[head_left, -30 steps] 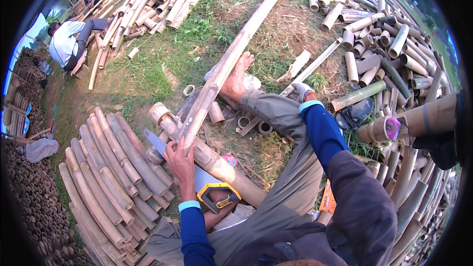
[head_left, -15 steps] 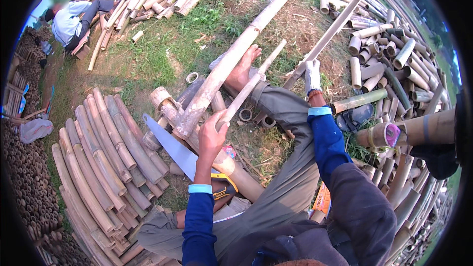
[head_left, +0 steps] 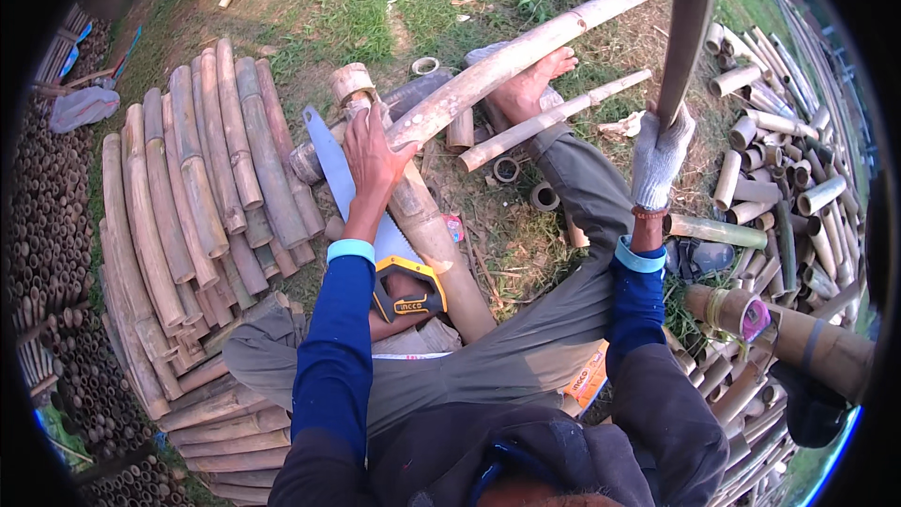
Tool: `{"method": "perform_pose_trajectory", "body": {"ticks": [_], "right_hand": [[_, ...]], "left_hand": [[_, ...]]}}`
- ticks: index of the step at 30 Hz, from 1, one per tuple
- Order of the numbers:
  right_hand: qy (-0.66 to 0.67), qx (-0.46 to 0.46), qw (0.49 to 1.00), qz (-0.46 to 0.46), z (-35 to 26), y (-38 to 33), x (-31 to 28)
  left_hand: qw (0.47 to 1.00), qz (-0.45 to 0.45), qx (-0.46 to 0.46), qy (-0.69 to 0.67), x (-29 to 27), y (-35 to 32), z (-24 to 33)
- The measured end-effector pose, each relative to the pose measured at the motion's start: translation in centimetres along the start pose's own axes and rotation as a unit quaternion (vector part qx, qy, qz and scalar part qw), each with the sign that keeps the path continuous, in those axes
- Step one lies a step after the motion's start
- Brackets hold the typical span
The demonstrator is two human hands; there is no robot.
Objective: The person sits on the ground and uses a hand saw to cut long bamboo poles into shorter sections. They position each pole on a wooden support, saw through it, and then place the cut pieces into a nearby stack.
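Note:
My left hand (head_left: 377, 161) is closed round the near end of a long pale bamboo pole (head_left: 530, 56), which slants away to the upper right. In my gloved right hand (head_left: 663, 158) a long brown bamboo strip (head_left: 691, 28) stands steeply, its top cut off by the picture's edge. A thinner bamboo stick (head_left: 558, 119) lies across by my bare foot (head_left: 533, 89). Under my left forearm is a handsaw (head_left: 340, 164) with a yellow and black handle, lying beside a thick bamboo piece (head_left: 436, 244) that rests between my legs.
Cut bamboo lengths (head_left: 192, 169) lie in rows at left, with stacked tubes (head_left: 56, 319) beyond. A heap of short bamboo tubes (head_left: 798, 160) is at right, near a thick bamboo tube (head_left: 807, 333) with a pink tie. An orange packet (head_left: 589, 374) lies by my right thigh.
My left hand has let go of the thinner stick, now lying by my foot, and has moved onto the pole's end. My right hand has swung the strip more upright. The view has shifted.

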State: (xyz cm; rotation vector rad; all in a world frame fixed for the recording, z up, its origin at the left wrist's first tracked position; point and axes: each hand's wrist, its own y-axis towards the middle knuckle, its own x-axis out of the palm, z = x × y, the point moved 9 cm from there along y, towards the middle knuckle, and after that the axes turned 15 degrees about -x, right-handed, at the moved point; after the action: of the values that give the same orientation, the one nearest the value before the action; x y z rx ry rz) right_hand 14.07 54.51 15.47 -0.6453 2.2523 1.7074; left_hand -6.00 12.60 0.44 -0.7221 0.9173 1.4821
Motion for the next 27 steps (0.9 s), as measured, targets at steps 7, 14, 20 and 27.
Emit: {"method": "perform_pose_trajectory", "body": {"ticks": [7, 14, 20, 27], "right_hand": [[0.042, -0.258, 0.934, -0.244, -3.0, 0.4, 13.9], [-0.003, -0.389, 0.829, -0.401, -3.3, 0.8, 21.2], [-0.026, -0.416, 0.853, -0.313, -1.0, 4.8, 24.3], [-0.033, -0.319, 0.917, -0.236, -3.9, 1.2, 25.3]], "left_hand": [[0.903, -0.126, -0.197, -0.36, -0.4, -3.5, -11.8], [0.903, 0.008, -0.179, -0.39, -7.5, -7.3, -16.0], [0.982, -0.076, -0.023, -0.173, -5.5, -5.0, -11.0], [0.98, 0.037, -0.062, -0.184, -3.6, -4.2, -7.2]]}}
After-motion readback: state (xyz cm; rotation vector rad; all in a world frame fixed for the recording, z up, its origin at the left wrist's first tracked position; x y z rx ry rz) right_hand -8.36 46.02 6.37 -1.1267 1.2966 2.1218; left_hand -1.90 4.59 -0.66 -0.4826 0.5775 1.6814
